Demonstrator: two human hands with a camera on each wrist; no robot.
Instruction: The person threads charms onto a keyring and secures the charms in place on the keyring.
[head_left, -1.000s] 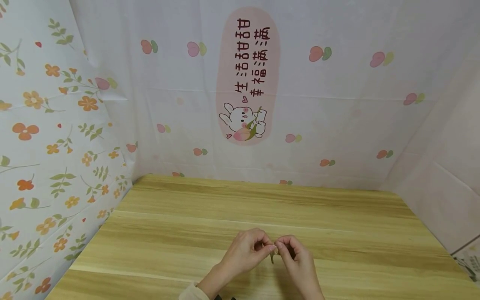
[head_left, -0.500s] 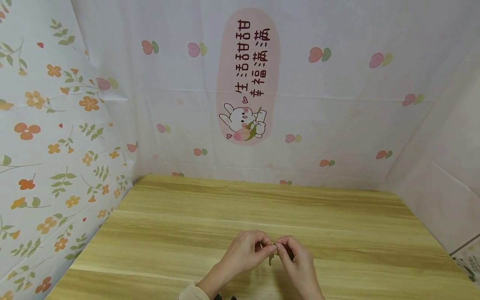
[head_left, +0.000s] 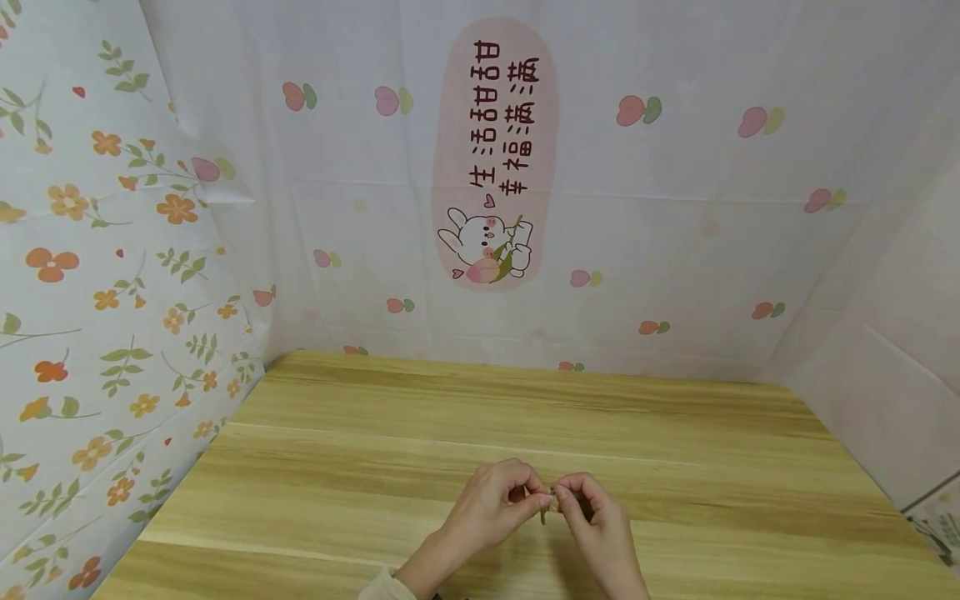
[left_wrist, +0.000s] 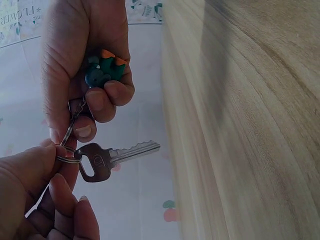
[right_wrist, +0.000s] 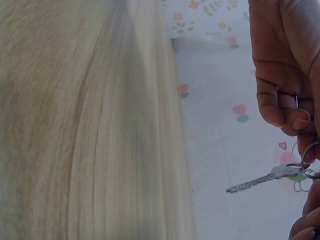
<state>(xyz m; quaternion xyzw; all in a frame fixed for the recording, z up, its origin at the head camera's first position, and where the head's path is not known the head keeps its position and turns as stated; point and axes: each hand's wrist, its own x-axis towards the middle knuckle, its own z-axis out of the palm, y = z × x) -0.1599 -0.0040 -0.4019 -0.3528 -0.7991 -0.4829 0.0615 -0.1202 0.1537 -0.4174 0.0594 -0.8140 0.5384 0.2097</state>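
Low in the centre of the head view, the left hand [head_left: 491, 502] pinches the ring [left_wrist: 69, 156]; the right hand [head_left: 596, 510] clasps the charm [left_wrist: 104, 70]. The key [left_wrist: 112, 157] dangles between them. Best to steady the ring and slide the key gently.

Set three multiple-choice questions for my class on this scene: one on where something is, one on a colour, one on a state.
1. Where is the key?
A. flat on the table
B. hanging from the key ring between the hands
C. pinned to the wall

2. What colours is the charm?
A. teal and orange
B. red and white
C. black

3. How is the left hand?
A. flat and empty
B. fingers curled round the charm
C. out of sight

Answers:
1 B: the key dangles from the key ring, which the right hand pinches.
2 A: the left wrist view shows both colours.
3 B: its fingers wrap the charm.
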